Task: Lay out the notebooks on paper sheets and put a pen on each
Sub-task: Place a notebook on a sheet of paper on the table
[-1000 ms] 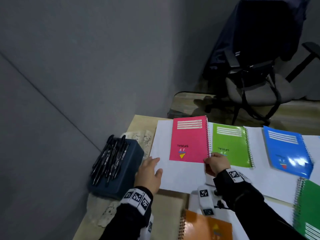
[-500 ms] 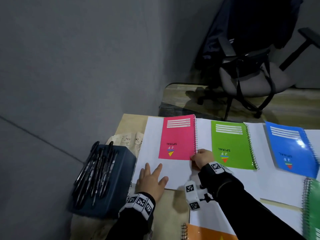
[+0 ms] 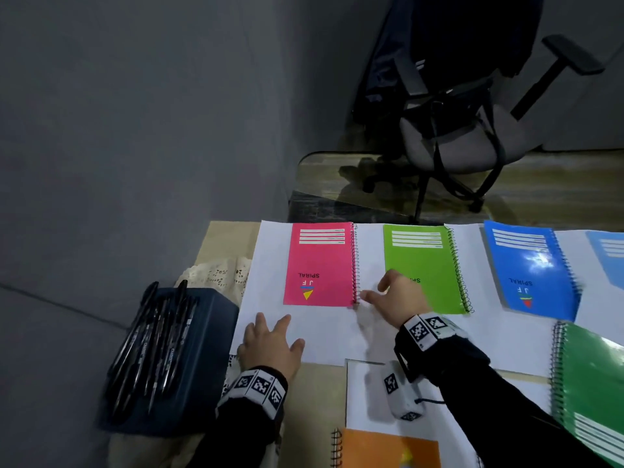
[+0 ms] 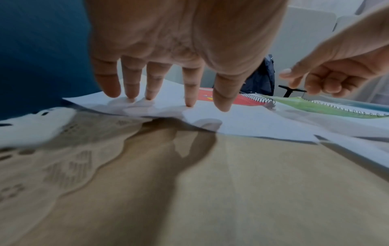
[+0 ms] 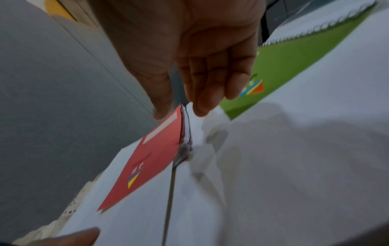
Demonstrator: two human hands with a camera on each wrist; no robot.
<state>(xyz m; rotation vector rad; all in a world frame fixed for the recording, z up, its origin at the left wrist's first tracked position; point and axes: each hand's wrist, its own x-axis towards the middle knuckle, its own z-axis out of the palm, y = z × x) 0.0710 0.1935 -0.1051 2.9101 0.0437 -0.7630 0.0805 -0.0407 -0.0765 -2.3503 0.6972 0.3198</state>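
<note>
A pink spiral notebook (image 3: 320, 265) lies on a white paper sheet (image 3: 266, 298) at the table's far left. My left hand (image 3: 270, 342) presses flat on that sheet's near edge, fingers straight and spread (image 4: 189, 93). My right hand (image 3: 388, 292) hovers just right of the pink notebook's (image 5: 147, 163) near spiral corner, with its fingers loosely bent and holding nothing. Black pens (image 3: 158, 336) lie on a dark blue box (image 3: 206, 366) to the left. A green notebook (image 3: 422, 265) and a blue notebook (image 3: 530, 268) lie on sheets further right.
A light blue notebook (image 3: 607, 255) and a dark green notebook (image 3: 591, 393) sit at the right edge, and an orange notebook (image 3: 388, 447) lies nearest me. A lace cloth (image 3: 216, 275) sits under the box. An office chair (image 3: 456, 130) stands beyond the table.
My right hand has let go of the pink notebook's near corner and lifted slightly right. The left hand has slid along the sheet's near edge and flattened.
</note>
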